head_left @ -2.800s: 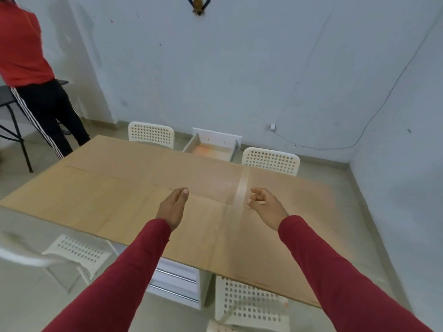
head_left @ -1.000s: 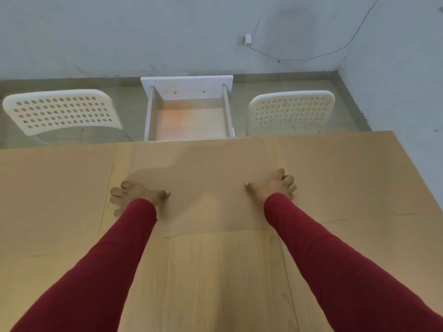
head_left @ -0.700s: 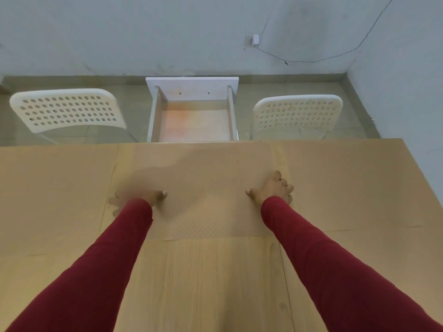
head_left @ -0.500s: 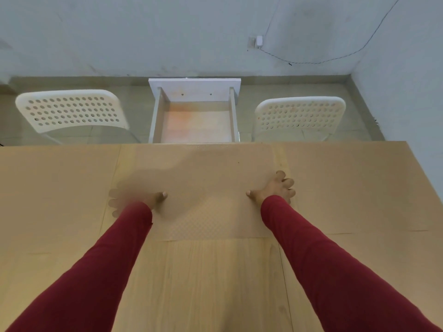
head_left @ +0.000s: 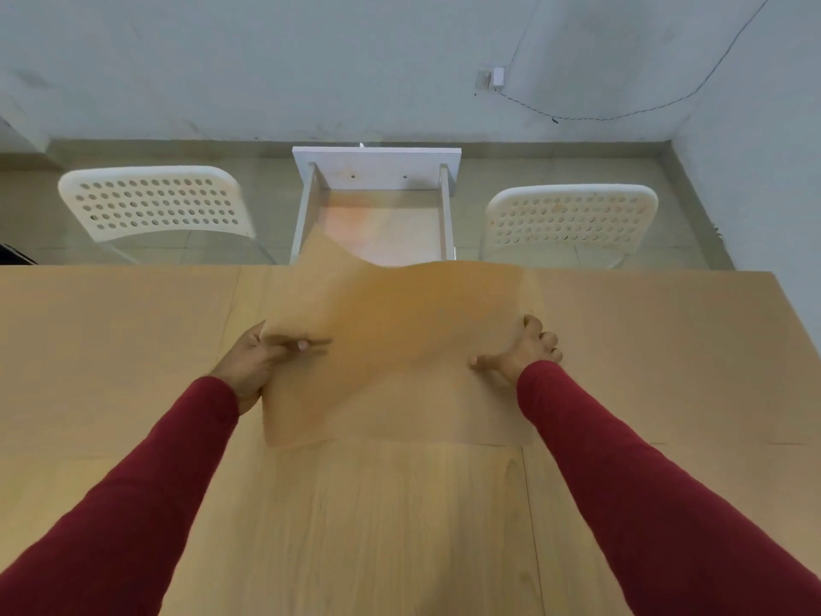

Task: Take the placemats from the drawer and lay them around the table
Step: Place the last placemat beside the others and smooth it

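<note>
A tan placemat is lifted off the far middle of the wooden table, its far edge curling up over the drawer. My left hand pinches its left edge, thumb on top. My right hand grips its right edge. Other tan placemats lie flat at the far left and far right of the table. The white drawer stands pulled open beyond the table's far edge, its bottom bare where it shows.
Two white perforated chairs stand at the far side, one left and one right of the drawer. A grey wall with a socket and cable closes the room behind them.
The middle placemat lay flat under both hands; now both hands hold its side edges and have raised it, its far edge flapping upward.
</note>
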